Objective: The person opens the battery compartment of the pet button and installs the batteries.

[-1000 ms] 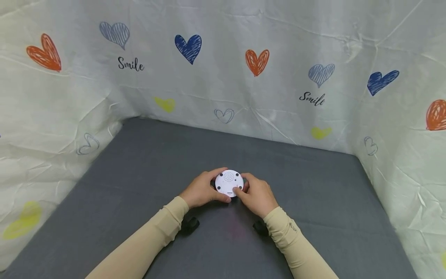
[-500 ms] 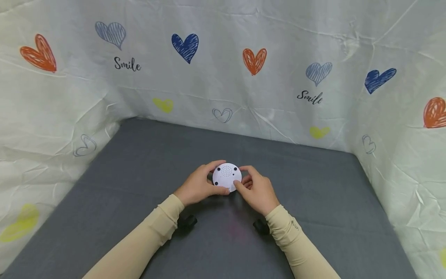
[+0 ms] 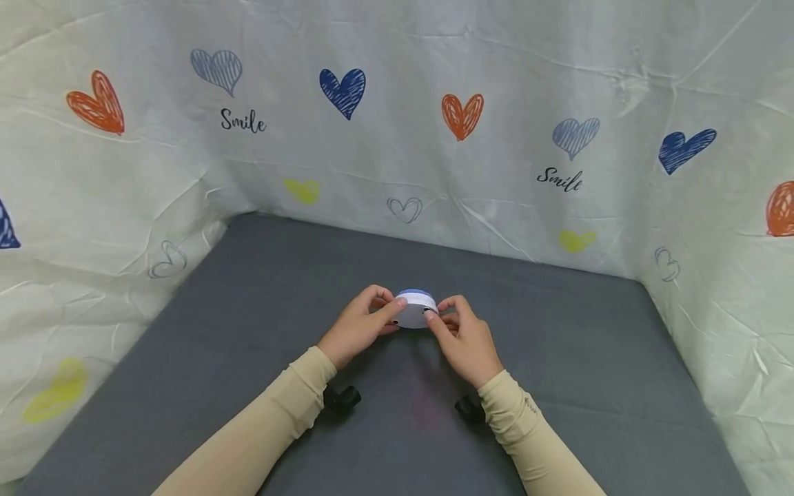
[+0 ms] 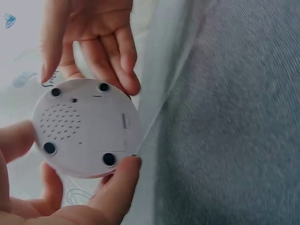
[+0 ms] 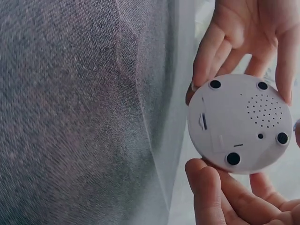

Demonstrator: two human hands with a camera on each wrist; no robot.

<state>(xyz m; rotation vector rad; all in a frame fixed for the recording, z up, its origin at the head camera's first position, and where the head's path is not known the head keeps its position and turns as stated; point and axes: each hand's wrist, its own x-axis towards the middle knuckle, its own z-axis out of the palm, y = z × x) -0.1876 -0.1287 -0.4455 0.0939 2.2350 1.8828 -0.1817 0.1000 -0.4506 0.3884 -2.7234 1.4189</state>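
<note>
Between both hands is a round white device [image 3: 417, 315], held up above the grey surface. In the head view it is tipped, with its white side towards me and a strip of blue along its far edge. Its underside [image 4: 93, 122] shows in both wrist views, with a cluster of speaker holes, several round black feet and a small slotted cover [image 5: 210, 126]. My left hand [image 3: 355, 331] grips the left edge between thumb and fingers. At the right edge, my right hand [image 3: 466, 344] pinches the rim, its thumb beside a black foot. The top face is mostly hidden.
A dark grey cloth surface [image 3: 279, 269] lies under the hands. White sheeting [image 3: 397, 158] printed with hearts and "Smile" rises behind it and on both sides. Black wrist-worn pieces [image 3: 342, 399] show below the wrists.
The device has tipped so its holed underside has turned from the head camera and a blue strip has appeared. My left thumb has moved from its lower rim up to its upper left side.
</note>
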